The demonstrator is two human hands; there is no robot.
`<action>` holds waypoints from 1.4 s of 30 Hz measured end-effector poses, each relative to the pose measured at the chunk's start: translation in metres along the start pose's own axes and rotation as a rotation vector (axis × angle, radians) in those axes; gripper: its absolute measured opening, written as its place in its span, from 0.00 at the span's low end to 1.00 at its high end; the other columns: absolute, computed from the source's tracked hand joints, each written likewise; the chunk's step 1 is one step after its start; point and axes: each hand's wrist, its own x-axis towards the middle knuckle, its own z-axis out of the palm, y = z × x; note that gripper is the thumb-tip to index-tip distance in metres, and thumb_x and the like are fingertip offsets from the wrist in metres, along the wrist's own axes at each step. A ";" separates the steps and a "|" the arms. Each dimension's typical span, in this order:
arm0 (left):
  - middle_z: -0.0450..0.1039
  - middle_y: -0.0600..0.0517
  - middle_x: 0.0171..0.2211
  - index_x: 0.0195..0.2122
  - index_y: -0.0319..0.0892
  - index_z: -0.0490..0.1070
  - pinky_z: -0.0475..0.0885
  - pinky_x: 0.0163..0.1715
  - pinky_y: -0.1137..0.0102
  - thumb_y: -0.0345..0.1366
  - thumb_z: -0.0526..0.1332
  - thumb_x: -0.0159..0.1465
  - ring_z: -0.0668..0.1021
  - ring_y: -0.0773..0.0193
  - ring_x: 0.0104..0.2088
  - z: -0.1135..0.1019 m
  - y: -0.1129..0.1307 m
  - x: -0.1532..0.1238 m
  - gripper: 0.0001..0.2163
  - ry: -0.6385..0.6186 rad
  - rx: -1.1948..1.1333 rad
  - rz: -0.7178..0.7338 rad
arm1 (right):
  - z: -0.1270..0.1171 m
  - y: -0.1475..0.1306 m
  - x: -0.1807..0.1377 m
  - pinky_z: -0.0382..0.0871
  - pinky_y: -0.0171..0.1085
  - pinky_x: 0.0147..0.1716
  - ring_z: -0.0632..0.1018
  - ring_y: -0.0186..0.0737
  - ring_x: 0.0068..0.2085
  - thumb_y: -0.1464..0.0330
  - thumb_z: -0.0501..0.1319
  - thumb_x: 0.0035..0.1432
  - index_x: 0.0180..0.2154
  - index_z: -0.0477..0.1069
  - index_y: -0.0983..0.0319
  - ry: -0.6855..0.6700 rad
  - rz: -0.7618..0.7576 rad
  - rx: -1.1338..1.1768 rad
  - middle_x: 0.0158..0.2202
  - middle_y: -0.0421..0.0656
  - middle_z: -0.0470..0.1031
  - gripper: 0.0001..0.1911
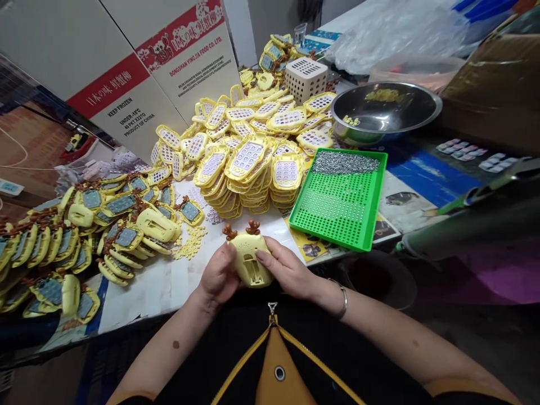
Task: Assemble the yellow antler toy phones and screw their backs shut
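Observation:
Both my hands hold one yellow toy phone shell with brown antlers, back side up, just above the table's near edge. My left hand wraps its left side with curled fingers. On the right side, my right hand grips it, thumb lying across the back. A pile of yellow front shells with white keypads rises behind it. To the left lies a heap of assembled yellow toys with grey screens.
A green perforated tray with a mound of small metal screws stands right of the hands. Behind it sits a steel bowl. Small yellow buttons lie loose on the white tabletop. Cardboard boxes stand at the back left.

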 end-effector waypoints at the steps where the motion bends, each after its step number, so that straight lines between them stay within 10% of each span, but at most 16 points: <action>1: 0.79 0.44 0.43 0.44 0.38 0.75 0.75 0.40 0.66 0.48 0.74 0.48 0.81 0.55 0.40 -0.001 0.000 0.000 0.26 0.006 -0.004 0.002 | 0.000 0.000 -0.001 0.72 0.41 0.45 0.77 0.42 0.44 0.49 0.49 0.65 0.49 0.66 0.62 0.002 -0.010 -0.012 0.44 0.48 0.76 0.25; 8: 0.79 0.48 0.42 0.44 0.41 0.76 0.75 0.43 0.65 0.40 0.75 0.48 0.81 0.56 0.42 0.001 -0.009 -0.001 0.22 -0.001 -0.034 0.066 | 0.001 -0.003 -0.006 0.66 0.35 0.26 0.72 0.36 0.26 0.55 0.49 0.67 0.37 0.68 0.62 0.139 -0.151 -0.374 0.27 0.43 0.73 0.20; 15: 0.79 0.50 0.46 0.43 0.46 0.78 0.70 0.53 0.63 0.48 0.73 0.50 0.76 0.54 0.53 -0.005 -0.004 0.002 0.21 0.045 -0.153 0.174 | -0.005 -0.004 -0.007 0.74 0.43 0.47 0.78 0.47 0.49 0.56 0.53 0.66 0.57 0.62 0.62 0.090 -0.327 -0.421 0.51 0.53 0.75 0.24; 22: 0.78 0.50 0.47 0.42 0.47 0.78 0.65 0.59 0.55 0.52 0.69 0.52 0.69 0.47 0.61 -0.009 -0.003 0.008 0.20 0.086 -0.080 0.192 | -0.001 0.004 -0.006 0.73 0.39 0.33 0.79 0.43 0.33 0.61 0.48 0.68 0.48 0.68 0.62 0.112 -0.312 -0.567 0.36 0.49 0.79 0.16; 32: 0.79 0.50 0.45 0.43 0.45 0.77 0.69 0.54 0.61 0.51 0.69 0.53 0.75 0.54 0.54 -0.003 -0.003 0.010 0.20 0.072 -0.149 0.231 | 0.006 0.007 -0.002 0.73 0.39 0.34 0.78 0.42 0.34 0.55 0.54 0.64 0.52 0.63 0.62 0.102 -0.104 -0.199 0.36 0.46 0.76 0.22; 38: 0.80 0.47 0.41 0.43 0.41 0.75 0.73 0.46 0.62 0.43 0.73 0.50 0.79 0.55 0.43 -0.003 -0.001 0.005 0.22 0.104 0.164 0.255 | -0.016 0.017 -0.003 0.71 0.37 0.31 0.75 0.38 0.33 0.50 0.64 0.54 0.52 0.66 0.61 0.196 0.048 -0.066 0.37 0.45 0.74 0.30; 42: 0.80 0.48 0.39 0.42 0.40 0.77 0.72 0.41 0.65 0.41 0.70 0.53 0.79 0.56 0.38 -0.001 -0.002 0.000 0.17 -0.095 0.616 0.252 | -0.026 0.010 -0.005 0.73 0.42 0.44 0.76 0.43 0.44 0.53 0.72 0.45 0.50 0.70 0.57 0.136 0.078 0.079 0.45 0.46 0.74 0.31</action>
